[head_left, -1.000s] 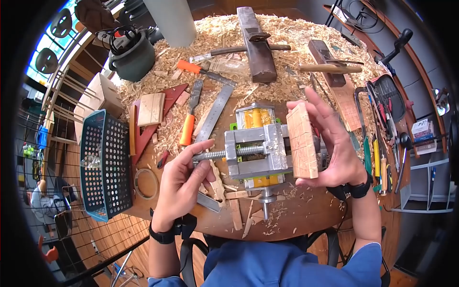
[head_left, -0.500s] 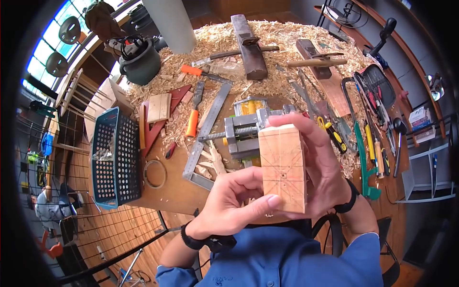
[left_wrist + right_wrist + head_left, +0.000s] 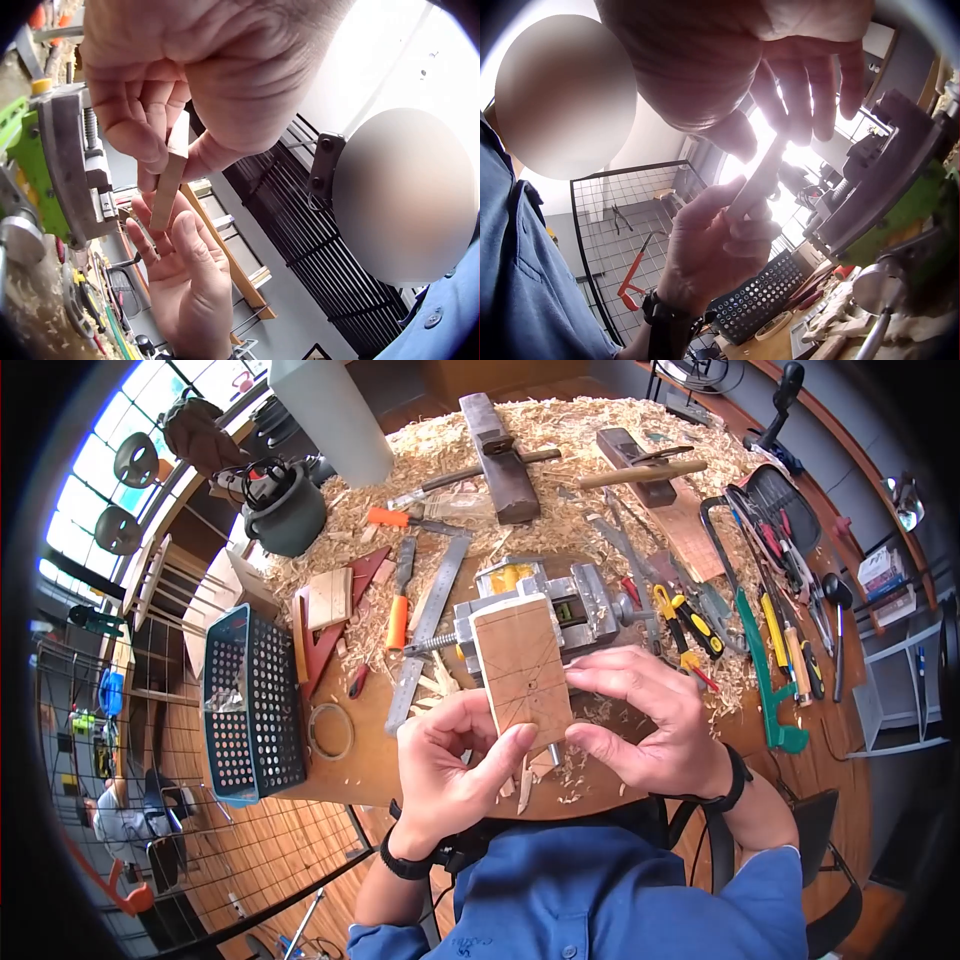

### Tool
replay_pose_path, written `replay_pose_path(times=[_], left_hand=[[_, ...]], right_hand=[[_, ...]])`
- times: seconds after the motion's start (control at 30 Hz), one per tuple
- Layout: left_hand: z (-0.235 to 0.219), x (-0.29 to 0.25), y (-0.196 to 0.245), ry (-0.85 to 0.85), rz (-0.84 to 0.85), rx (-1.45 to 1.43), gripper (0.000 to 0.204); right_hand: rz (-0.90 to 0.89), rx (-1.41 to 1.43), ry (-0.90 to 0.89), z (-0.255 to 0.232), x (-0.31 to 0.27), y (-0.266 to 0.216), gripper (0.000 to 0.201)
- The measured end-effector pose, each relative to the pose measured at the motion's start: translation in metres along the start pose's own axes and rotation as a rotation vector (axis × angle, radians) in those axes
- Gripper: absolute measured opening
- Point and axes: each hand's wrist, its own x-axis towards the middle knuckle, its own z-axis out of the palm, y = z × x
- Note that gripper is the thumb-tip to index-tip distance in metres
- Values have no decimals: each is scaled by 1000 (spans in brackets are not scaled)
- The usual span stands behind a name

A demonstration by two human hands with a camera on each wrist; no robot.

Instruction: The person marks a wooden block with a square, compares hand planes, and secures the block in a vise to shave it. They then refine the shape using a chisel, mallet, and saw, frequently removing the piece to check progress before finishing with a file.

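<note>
A flat rectangular wooden block (image 3: 522, 678) with pencil lines crossing at a small central mark is held up in front of the chest. My left hand (image 3: 447, 768) pinches its lower left part, thumb on the marked face and fingers behind. Edge-on, the block (image 3: 169, 191) looks thin in the left wrist view. My right hand (image 3: 650, 722) is at the block's right edge, fingers loosely bent and thumb apart from them; its palm faces the block. Behind the block stands a metal vise (image 3: 592, 603), partly hidden by it.
Wood shavings (image 3: 440, 435) cover the table's far side, around two hand planes (image 3: 510, 485). At left are a perforated basket (image 3: 255, 705), an orange-handled chisel (image 3: 398, 622) and a metal square (image 3: 435, 595). Yellow-black pliers (image 3: 697, 625) and a green-handled saw (image 3: 765, 680) lie at right.
The block came from the right hand, beside the vise, to the middle, its marked face turned up. The left hand left the vise screw and took hold; the right hand let go.
</note>
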Motion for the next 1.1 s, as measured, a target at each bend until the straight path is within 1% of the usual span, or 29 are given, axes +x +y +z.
replay_pose_path(times=[0.03, 0.23, 0.37, 0.43, 0.47, 0.53, 0.57, 0.6, 0.63, 0.67, 0.73, 0.77, 0.87, 0.9, 1.0, 1.03, 1.1], left_hand=[[-1, 0, 0, -15, -13, -3, 30], [-6, 3, -3, -70, -47, -93, 30], [-8, 5, -5, -76, -34, -77, 30], [-8, 5, -8, -59, -4, -30, 29], [-8, 5, -8, -60, -4, -30, 29], [-10, 6, -9, -39, 19, 68, 26], [-11, 4, -10, 5, 3, 88, 25], [-10, 5, -9, 34, -11, 101, 24], [-7, 4, -1, 77, -37, 97, 23], [-11, 4, -5, 111, -16, 125, 19], [-18, 4, -8, 144, 21, 114, 12], [-23, 4, -8, 154, 20, 104, 12], [-37, 6, -6, 154, 57, 131, 10], [-36, 6, -3, 178, 60, 112, 10], [-37, 6, 5, 207, 74, 146, 12], [-37, 5, 5, 205, 78, 148, 12], [-38, 4, 4, 206, 100, 202, 20]], right_hand=[[2, 8, 23, 2, 0, 1, 42], [30, 2, 5, 3, 1, -3, 41], [27, 29, -9, 7, -1, 2, 41], [23, -30, 106, 14, -3, 4, 27], [23, -31, 106, 10, -6, 2, 27], [113, -81, -11, -4, -11, 0, 13], [-27, -28, 28, -3, -7, 8, 13], [-13, -24, -67, -12, -13, 11, 9], [-52, -68, -60, -14, -16, 10, 15], [-91, -118, -54, -13, -14, 8, 23], [-37, 5, -4, -6, -20, 3, 31], [98, 47, -160, -7, -40, 5, 35], [269, 43, -461, -15, -45, 3, 31], [13, -18, -177, -4, -36, 6, 21], [-172, -49, 139, 7, -48, 6, 14], [14, 49, -140, -1, -60, 5, 20], [69, 87, -283, -1, -57, 7, 22]])
